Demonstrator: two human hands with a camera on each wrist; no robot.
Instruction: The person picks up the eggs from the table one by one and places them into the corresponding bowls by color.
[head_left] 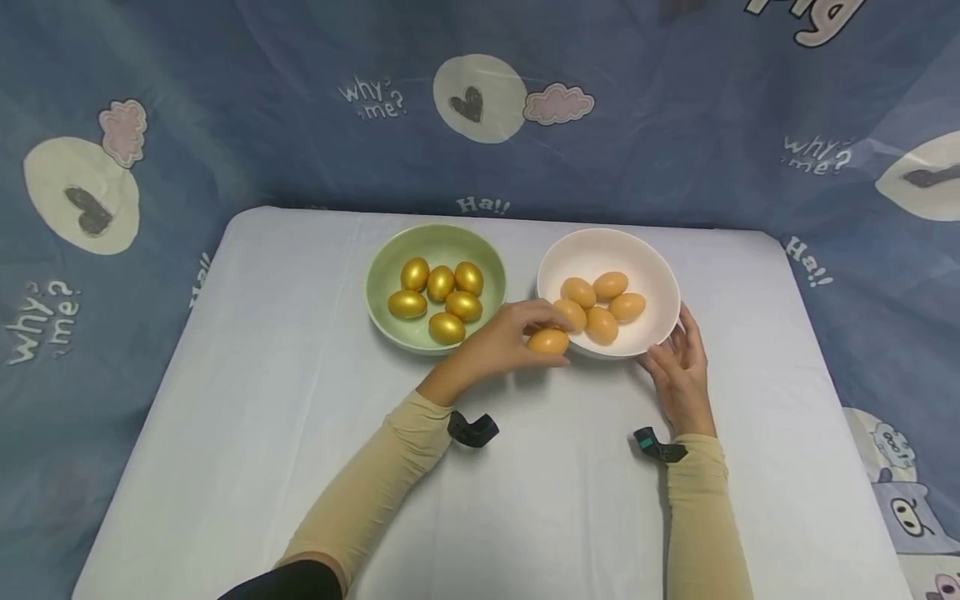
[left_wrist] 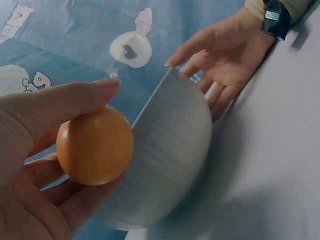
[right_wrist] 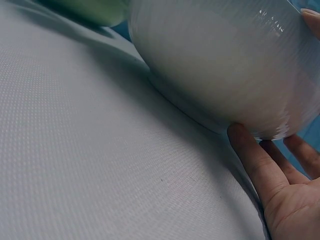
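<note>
My left hand (head_left: 510, 337) holds a brown egg (head_left: 548, 342) between thumb and fingers, at the near left rim of the white bowl (head_left: 652, 271). In the left wrist view that egg (left_wrist: 95, 145) overlaps the outside of the bowl (left_wrist: 167, 150). Several more brown eggs (head_left: 611, 285) lie together in the bowl. At its near right side, my right hand (head_left: 682, 375) grips the bowl, thumb at the rim and fingers (right_wrist: 257, 160) against the lower outside wall. The palm stays off the bowl.
To the left of the white bowl stands a green bowl (head_left: 381, 312) holding several golden eggs (head_left: 440, 283). Both bowls are toward the back of a white-covered table (head_left: 247, 417). A blue printed cloth (head_left: 285, 125) hangs behind and beside it.
</note>
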